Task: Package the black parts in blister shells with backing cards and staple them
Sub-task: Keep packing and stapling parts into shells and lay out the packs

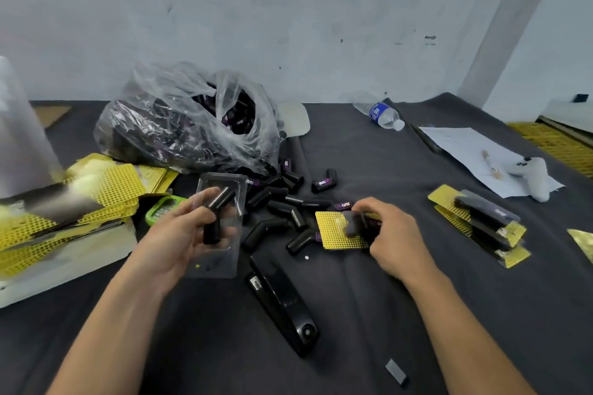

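My left hand (184, 236) holds a clear blister shell (224, 263) above the table, with a bent black part (215, 215) lying inside it. My right hand (390, 234) grips a yellow perforated backing card (333, 231) at its right edge, over the pile of loose black parts (282, 202). A black stapler (282, 301) lies on the dark cloth between my forearms. Several finished packs (487, 224) are stacked at the right.
A plastic bag (189, 125) full of black parts sits behind the pile. Stacks of yellow cards (106, 189) and clear shells lie at the left beside a green object (162, 208). A water bottle (385, 115), paper (475, 151) and a white thing lie back right.
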### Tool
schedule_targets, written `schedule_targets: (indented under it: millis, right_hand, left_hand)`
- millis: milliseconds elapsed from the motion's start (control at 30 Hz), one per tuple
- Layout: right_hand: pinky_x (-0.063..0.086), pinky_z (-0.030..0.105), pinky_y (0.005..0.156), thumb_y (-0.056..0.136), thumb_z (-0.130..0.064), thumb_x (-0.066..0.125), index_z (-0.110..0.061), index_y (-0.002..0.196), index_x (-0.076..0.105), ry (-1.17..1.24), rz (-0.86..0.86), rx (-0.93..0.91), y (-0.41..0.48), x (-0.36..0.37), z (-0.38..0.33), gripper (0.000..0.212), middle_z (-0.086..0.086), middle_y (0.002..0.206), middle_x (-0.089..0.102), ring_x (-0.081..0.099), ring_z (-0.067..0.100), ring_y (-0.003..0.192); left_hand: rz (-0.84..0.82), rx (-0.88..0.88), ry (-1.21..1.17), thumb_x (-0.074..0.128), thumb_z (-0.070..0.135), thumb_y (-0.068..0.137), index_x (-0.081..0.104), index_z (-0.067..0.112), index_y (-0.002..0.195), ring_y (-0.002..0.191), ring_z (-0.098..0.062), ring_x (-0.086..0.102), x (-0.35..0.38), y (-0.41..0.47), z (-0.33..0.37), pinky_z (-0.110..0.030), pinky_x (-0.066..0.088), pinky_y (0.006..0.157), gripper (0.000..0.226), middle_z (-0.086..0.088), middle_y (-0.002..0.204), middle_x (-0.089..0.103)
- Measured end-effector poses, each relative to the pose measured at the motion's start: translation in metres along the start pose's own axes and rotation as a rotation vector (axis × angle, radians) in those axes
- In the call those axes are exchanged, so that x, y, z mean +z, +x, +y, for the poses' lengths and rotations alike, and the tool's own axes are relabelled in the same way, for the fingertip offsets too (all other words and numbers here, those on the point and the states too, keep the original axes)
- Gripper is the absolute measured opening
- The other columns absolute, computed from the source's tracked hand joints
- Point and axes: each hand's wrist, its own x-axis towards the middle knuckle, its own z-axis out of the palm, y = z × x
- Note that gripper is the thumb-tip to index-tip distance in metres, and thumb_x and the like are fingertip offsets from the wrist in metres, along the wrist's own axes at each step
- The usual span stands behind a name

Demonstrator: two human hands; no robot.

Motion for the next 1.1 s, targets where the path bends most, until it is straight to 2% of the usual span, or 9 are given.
schedule_targets:
  millis: [167,300,400,500,667,867,967,1033,1100]
  right_hand:
    - [0.036,0.024,0.110,0.071,0.019,0.054,-0.044,0.134,0.059,0.039,-0.005,0.005,-0.009,-0.009,-0.008,0.089,-0.013,0.148,0.052,0.042,0.012,0.141]
    - [0.044,0.012,0.093,0.080,0.000,0.063,-0.045,0.124,0.065,0.281,0.199,-0.124,-0.016,-0.008,-0.068,0.063,-0.020,0.120,0.069,0.062,-0.004,0.106]
    - [0.043,0.002,0.083,0.086,-0.017,0.069,-0.039,0.121,0.068,0.395,0.023,-0.213,-0.010,0.014,-0.133,0.042,-0.018,0.114,0.073,0.066,-0.003,0.097]
    - [0.046,0.024,0.100,0.086,-0.024,0.071,-0.035,0.141,0.050,0.298,-0.177,-0.271,0.002,0.045,-0.181,0.060,-0.008,0.133,0.062,0.059,0.012,0.117]
    - [0.056,0.041,0.099,0.077,-0.016,0.085,-0.032,0.155,0.037,0.560,-0.310,-0.019,0.025,0.067,-0.204,0.093,-0.003,0.135,0.054,0.064,0.020,0.113]
    - [0.054,0.024,0.068,0.079,0.017,0.073,-0.004,0.115,0.067,1.046,-0.478,-0.010,0.021,0.062,-0.183,0.042,0.009,0.097,0.072,0.067,0.013,0.078]
    - [0.054,0.030,0.072,0.074,0.022,0.071,-0.002,0.097,0.074,1.142,-0.347,-0.088,0.006,0.055,-0.176,0.034,0.006,0.089,0.075,0.068,0.016,0.080]
    - [0.060,0.043,0.077,0.072,0.018,0.076,-0.007,0.093,0.078,1.136,-0.118,-0.058,-0.005,0.051,-0.175,0.033,0.008,0.090,0.079,0.072,0.021,0.080]
    - [0.062,0.035,0.079,0.072,0.003,0.084,-0.019,0.093,0.079,0.906,0.206,-0.118,-0.013,0.044,-0.168,0.031,-0.003,0.087,0.079,0.075,0.013,0.080]
  left_hand:
    - [-0.013,-0.004,0.045,0.049,-0.005,0.098,0.066,0.025,0.131,0.079,-0.029,0.077,-0.002,-0.003,0.001,-0.035,0.062,0.058,0.047,-0.014,0.111,0.078]
    - [-0.016,0.027,0.040,0.054,-0.008,0.096,0.067,0.023,0.131,0.076,-0.024,0.076,0.001,-0.005,0.006,-0.033,0.061,0.058,0.049,-0.014,0.107,0.079]
    - [-0.029,0.074,0.087,0.056,-0.009,0.095,0.068,0.024,0.129,0.084,-0.023,0.077,0.002,-0.008,0.011,-0.031,0.061,0.062,0.050,-0.011,0.108,0.079]
    - [-0.029,0.138,0.137,0.059,-0.009,0.095,0.066,0.024,0.127,0.079,-0.023,0.077,0.000,-0.015,0.014,-0.031,0.061,0.061,0.046,-0.010,0.098,0.080]
    - [0.118,0.248,0.343,0.067,-0.008,0.089,0.059,0.015,0.114,0.072,-0.025,0.076,-0.003,-0.023,0.026,-0.042,0.059,0.061,0.036,-0.008,0.082,0.079]
    - [0.095,0.480,0.599,0.070,0.019,0.073,0.070,0.040,0.104,0.087,-0.009,0.076,0.000,-0.040,0.032,-0.036,0.060,0.076,0.037,0.010,0.098,0.080]
    - [0.023,0.544,0.565,0.077,0.010,0.077,0.077,0.039,0.110,0.101,-0.001,0.073,0.005,-0.042,0.024,-0.031,0.059,0.090,0.044,0.018,0.105,0.078]
    - [0.240,0.633,0.639,0.083,0.010,0.081,0.078,0.035,0.114,0.099,0.009,0.068,0.017,-0.042,0.018,-0.014,0.052,0.093,0.042,0.028,0.104,0.074]
    - [0.472,0.677,0.671,0.082,0.020,0.086,0.078,0.031,0.115,0.097,0.012,0.066,0.036,-0.047,0.017,-0.002,0.046,0.087,0.032,0.028,0.100,0.072]
